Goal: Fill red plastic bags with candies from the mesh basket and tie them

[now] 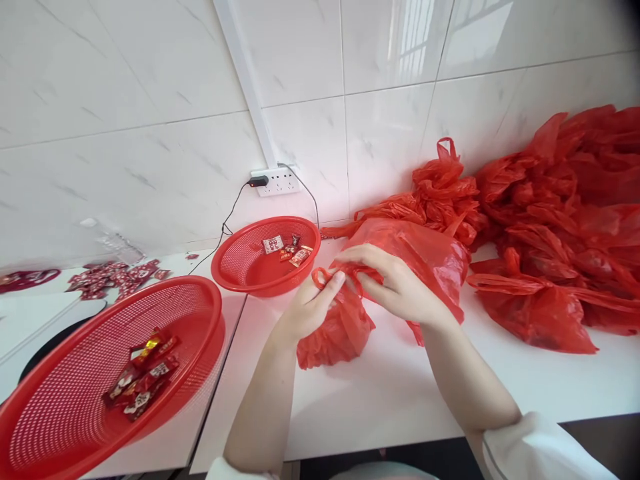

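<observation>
A filled red plastic bag (336,333) rests on the white table in front of me, its top gathered between both hands. My left hand (311,303) is closed on a handle loop at the bag's neck, thumb pressed on top. From the other side my right hand (390,277) grips the bag's handles, its fingers bent over the gathered plastic. Part of the neck is hidden by my fingers. Right behind my right hand spreads a larger red plastic bag (425,247).
At left stands a big red basket (210,320) with wrapped snacks (145,380); a smaller red basket (225,267) stands behind. Tied red bags (540,313) pile up at right. Small packets (113,277) and a clear bottle (120,247) lie far left. A power strip (277,181) hangs on the wall.
</observation>
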`<act>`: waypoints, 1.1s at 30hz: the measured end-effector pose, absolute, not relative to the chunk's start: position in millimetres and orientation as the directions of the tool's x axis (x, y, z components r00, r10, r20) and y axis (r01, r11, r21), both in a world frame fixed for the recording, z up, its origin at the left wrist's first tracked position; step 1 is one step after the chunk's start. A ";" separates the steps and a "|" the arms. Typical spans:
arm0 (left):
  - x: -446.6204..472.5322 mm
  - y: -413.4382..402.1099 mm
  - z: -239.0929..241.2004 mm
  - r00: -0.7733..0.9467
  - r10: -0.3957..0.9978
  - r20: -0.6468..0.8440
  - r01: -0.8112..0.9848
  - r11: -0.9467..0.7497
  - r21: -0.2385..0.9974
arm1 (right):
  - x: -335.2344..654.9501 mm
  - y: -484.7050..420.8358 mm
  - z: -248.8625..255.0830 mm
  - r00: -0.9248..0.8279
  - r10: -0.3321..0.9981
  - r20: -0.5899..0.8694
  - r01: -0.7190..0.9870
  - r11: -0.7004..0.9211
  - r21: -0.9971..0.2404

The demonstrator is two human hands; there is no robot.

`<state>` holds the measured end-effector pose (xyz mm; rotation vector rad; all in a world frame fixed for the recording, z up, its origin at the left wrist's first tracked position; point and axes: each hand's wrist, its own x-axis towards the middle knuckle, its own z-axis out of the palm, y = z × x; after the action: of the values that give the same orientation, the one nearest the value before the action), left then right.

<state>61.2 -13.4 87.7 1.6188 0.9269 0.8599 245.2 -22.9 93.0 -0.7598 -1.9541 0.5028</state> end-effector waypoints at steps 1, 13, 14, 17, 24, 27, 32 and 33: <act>60.2 -12.1 86.8 0.458 0.887 0.063 0.138 -0.140 0.981 | 246.6 -20.5 92.1 -0.373 0.719 0.586 0.319 0.693 -0.647; 63.5 5.8 82.6 0.471 0.877 -0.094 -0.133 0.176 0.975 | 266.3 -2.5 80.0 0.128 0.824 0.551 0.479 0.436 -0.762; 61.8 9.4 80.2 0.492 0.864 -0.107 -0.156 0.209 0.965 | 266.4 -6.1 81.7 0.124 0.814 0.567 0.441 0.467 -0.767; 55.7 19.5 73.8 0.510 0.853 -0.117 -0.255 0.279 0.926 | 266.6 -20.3 90.1 -0.110 0.787 0.607 0.234 0.614 -0.754; 45.5 14.3 79.4 0.507 0.861 -0.038 -0.208 0.166 0.964 | 270.9 -26.6 99.8 -0.718 0.562 0.411 0.144 0.698 -0.702; 42.1 1.8 85.1 0.446 0.888 0.113 0.034 -0.143 0.989 | 264.0 -16.7 91.8 -0.568 0.646 0.510 0.111 0.674 -0.730; 35.9 -9.1 91.3 0.480 0.755 0.446 0.334 -0.628 0.703 | 242.4 -3.3 75.7 -0.435 0.716 0.545 0.021 0.613 -0.790; 34.8 -9.4 91.6 0.520 0.721 0.458 0.344 -0.668 0.660 | 239.0 -2.2 73.6 -0.484 0.692 0.536 -0.005 0.610 -0.793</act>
<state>34.8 -9.4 91.6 2.2672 0.8678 1.0090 239.0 -2.2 73.6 -0.5488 -1.9032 0.9406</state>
